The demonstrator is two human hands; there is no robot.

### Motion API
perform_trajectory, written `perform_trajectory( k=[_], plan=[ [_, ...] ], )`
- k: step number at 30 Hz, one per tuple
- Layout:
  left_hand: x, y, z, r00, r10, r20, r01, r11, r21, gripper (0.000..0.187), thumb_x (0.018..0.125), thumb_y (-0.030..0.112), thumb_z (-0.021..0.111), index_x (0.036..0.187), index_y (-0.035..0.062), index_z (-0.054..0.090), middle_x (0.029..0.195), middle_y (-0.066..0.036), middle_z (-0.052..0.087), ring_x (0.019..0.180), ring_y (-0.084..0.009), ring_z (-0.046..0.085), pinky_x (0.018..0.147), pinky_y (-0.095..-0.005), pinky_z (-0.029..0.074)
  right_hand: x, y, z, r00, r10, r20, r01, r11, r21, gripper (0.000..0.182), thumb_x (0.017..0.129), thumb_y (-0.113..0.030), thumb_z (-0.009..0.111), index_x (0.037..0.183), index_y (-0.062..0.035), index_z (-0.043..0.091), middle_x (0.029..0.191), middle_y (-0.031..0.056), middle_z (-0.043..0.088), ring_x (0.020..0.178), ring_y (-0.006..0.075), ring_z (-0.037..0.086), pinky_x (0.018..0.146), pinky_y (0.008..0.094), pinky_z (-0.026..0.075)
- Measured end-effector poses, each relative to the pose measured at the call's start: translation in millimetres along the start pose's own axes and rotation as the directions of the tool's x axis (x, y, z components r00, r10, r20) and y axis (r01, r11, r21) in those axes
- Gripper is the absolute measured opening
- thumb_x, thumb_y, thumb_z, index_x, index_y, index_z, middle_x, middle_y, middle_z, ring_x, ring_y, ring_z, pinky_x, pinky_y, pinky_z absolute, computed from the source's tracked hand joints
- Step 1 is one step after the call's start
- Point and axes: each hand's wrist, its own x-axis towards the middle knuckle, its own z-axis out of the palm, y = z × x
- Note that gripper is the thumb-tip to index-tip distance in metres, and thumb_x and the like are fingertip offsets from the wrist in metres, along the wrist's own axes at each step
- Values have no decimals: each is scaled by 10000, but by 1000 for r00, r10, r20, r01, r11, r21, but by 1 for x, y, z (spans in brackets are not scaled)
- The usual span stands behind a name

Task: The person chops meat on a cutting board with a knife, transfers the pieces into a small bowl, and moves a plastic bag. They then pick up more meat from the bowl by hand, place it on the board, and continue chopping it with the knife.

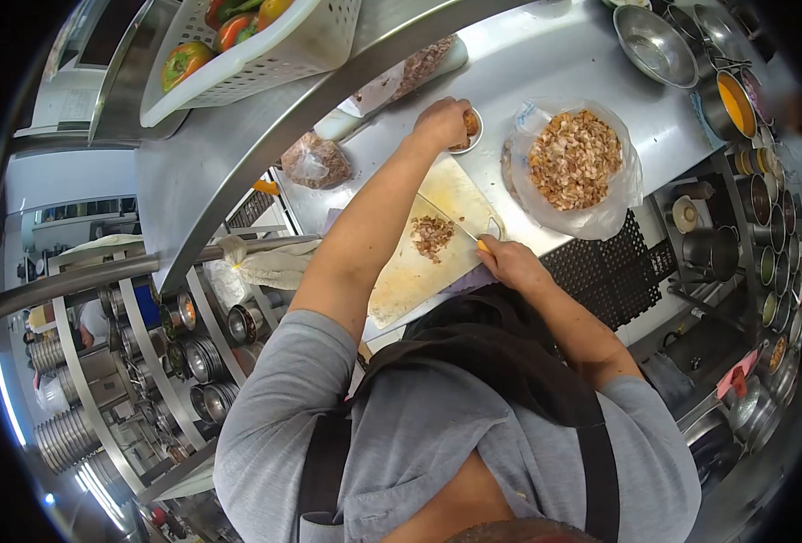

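Note:
My right hand [514,262] grips a knife by its yellow handle [483,244]. The thin knife blade [453,223] lies across a worn, pale yellow cutting board [401,288]. Beside the blade is a small heap of chopped browned meat [431,237]. At the board's far end, my left hand [444,125] reaches into a small white-rimmed bowl [479,136] with brown pieces in it. Its fingers are curled closed, and what they pinch is mostly hidden. To the right, an open plastic bag [630,193] holds a large pile of chopped meat [574,161].
A tied bag of minced meat [316,161] and a longer bag of meat [423,68] sit left of the board. Overhead, a metal shelf [238,149] carries a white basket [265,63] of peppers. Metal bowls [656,45] and an orange-filled pot [735,104] stand far right.

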Motion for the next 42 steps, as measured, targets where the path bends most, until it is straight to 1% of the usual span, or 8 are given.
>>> perform_trajectory(
  k=[6,15,19,21,29,35,38,42],
  plan=[
    [-8,-17,-13,993,-65,-95,55,993,-108,238,762,118,676,995,87,636,983,-114,686,930,-319,649,842,-387,512,-1,-4,2,1000,13,-7,-13,1000,-2,270,950,-300,549,1085,-67,568,725,241,635,721,436,631,657,533,493],
    [-152,-72,-16,928,-346,-136,164,709,-686,278,770,148,714,1027,59,658,919,-101,701,792,-210,679,759,-318,537,-2,-15,0,989,144,36,-144,990,5,408,987,-410,461,1227,-97,565,803,264,658,783,442,643,741,493,508],
    [-262,-87,16,916,-400,28,377,836,-398,262,777,148,722,1012,58,648,863,-98,696,764,-200,671,730,-307,535,6,-37,-6,907,368,202,-400,905,145,413,1005,-409,430,1194,-70,572,788,258,648,820,443,635,728,488,486],
    [-293,-80,38,882,-467,58,455,816,-356,254,776,135,701,1012,60,641,839,-105,695,778,-232,685,727,-326,544,5,-40,4,943,270,197,-302,940,156,405,1010,-406,420,1179,-74,579,808,263,645,831,458,624,721,488,479],
    [-324,-49,80,765,-577,-288,362,754,-548,305,792,56,664,1092,28,620,879,-123,661,851,-287,645,782,-394,521,9,-62,48,936,83,343,-88,996,0,404,1012,-387,421,1196,-56,564,959,303,644,946,479,599,813,520,455],
    [-331,-48,72,780,-500,-377,400,861,-313,262,773,137,683,1020,52,679,895,-114,680,925,-311,604,835,-426,483,10,-87,25,840,392,374,-433,901,27,386,1015,-372,420,1154,-50,584,890,301,645,885,481,614,764,521,466],
    [-321,-42,72,775,-450,-443,332,887,-320,178,779,171,684,916,61,710,882,-110,693,922,-309,607,837,-424,482,10,-53,31,964,145,224,-149,989,3,392,1023,-374,406,1132,-40,580,839,294,636,850,479,617,741,521,466],
    [-313,-43,75,776,-489,-397,375,865,-333,122,790,175,680,846,76,724,854,-94,702,927,-307,611,817,-422,484,4,-63,25,944,142,296,-148,989,0,407,1024,-383,403,1166,-44,576,891,293,645,892,472,618,761,512,472]
  ],
)
